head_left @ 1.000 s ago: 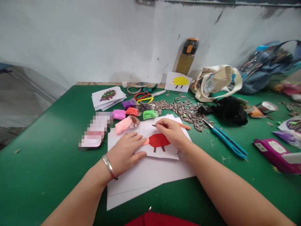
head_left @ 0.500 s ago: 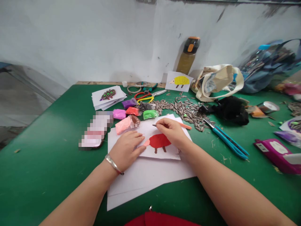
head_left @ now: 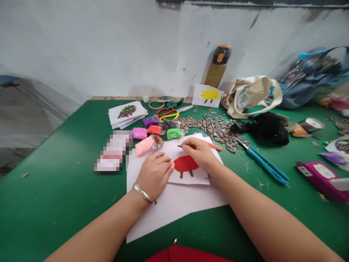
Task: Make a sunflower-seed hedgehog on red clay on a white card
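Observation:
A white card (head_left: pixel 178 181) bears a red rounded animal body (head_left: pixel 186 163) with a pink snout and two brown legs. It lies on larger white paper (head_left: pixel 152 218). My left hand (head_left: pixel 154 173) rests palm down on the paper, fingers stretched, with its thumb and fingertips at the pink snout, which it partly covers. Above the red body, my right hand (head_left: pixel 199 154) pinches a slim dark-pointed item (head_left: pixel 180 146) whose kind I cannot make out. An orange stick (head_left: pixel 215 146) shows behind that hand; whether it is the same item is hidden.
Behind the paper lie packets of coloured clay (head_left: pixel 174 133), scissors (head_left: pixel 170 115) and scattered sunflower seeds (head_left: pixel 212 125). A blue utility knife (head_left: pixel 265 163) lies right. A blurred phone-like object (head_left: pixel 111 153) is left. A bottle (head_left: pixel 218 65) and hedgehog card (head_left: pixel 208 95) stand by the wall.
My left hand has shifted right and closer to the red body, covering more of the pink snout. My right hand stays nearly in place with its pinch.

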`<state>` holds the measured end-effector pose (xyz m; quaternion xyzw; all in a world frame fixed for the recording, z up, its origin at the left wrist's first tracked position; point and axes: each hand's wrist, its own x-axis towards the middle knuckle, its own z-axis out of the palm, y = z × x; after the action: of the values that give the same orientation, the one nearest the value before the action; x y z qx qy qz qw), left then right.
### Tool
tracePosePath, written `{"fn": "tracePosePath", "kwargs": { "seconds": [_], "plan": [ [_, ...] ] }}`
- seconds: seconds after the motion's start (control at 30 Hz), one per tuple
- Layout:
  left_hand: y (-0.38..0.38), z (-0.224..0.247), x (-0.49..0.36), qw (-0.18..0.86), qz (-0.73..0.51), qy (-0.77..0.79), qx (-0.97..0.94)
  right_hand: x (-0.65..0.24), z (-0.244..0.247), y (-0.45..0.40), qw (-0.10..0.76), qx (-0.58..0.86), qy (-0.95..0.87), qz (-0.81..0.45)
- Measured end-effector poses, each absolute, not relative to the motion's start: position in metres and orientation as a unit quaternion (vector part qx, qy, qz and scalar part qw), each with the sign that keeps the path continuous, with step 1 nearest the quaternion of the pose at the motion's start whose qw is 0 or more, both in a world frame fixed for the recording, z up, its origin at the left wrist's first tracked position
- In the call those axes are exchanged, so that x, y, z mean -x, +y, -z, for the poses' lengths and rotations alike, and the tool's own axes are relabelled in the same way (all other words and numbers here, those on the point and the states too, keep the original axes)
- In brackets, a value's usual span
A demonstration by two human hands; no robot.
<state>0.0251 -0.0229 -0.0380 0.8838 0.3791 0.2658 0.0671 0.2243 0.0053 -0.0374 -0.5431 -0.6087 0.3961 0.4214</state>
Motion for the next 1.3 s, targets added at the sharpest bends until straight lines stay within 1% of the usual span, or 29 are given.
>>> {"fn": "tracePosePath", "kwargs": {
  "seconds": [0.13,0.3,0.4,0.53,0.7,0.87,0.97,1.17,1.3],
  "plan": [
    [-0.023,0.037,-0.025,0.073,-0.266,0.382,-0.882,-0.224,0.038,0.005,0.423,0.543,-0.608,-0.397],
    [-0.019,0.032,-0.024,0.128,-0.276,0.373,-0.876,-0.224,0.038,0.005,0.424,0.540,-0.608,-0.399],
    [-0.015,0.031,-0.022,0.139,-0.264,0.371,-0.879,-0.225,0.038,0.006,0.426,0.538,-0.609,-0.397],
    [-0.010,0.036,-0.016,0.122,-0.236,0.390,-0.882,-0.226,0.036,0.006,0.428,0.539,-0.602,-0.405],
    [-0.011,0.040,-0.015,0.080,-0.135,0.412,-0.898,-0.226,0.036,0.005,0.435,0.528,-0.596,-0.421],
    [-0.019,0.036,-0.021,0.064,-0.087,0.441,-0.891,-0.229,0.037,0.002,0.445,0.531,-0.610,-0.385],
    [-0.023,0.034,-0.023,0.061,-0.080,0.456,-0.884,-0.232,0.037,0.000,0.428,0.532,-0.638,-0.356],
    [-0.027,0.034,-0.024,0.043,-0.071,0.467,-0.880,-0.231,0.043,-0.002,0.357,0.525,-0.724,-0.269],
    [-0.027,0.034,-0.029,0.032,-0.064,0.486,-0.871,-0.228,0.036,0.000,0.360,0.535,-0.716,-0.268]
  ]
}}
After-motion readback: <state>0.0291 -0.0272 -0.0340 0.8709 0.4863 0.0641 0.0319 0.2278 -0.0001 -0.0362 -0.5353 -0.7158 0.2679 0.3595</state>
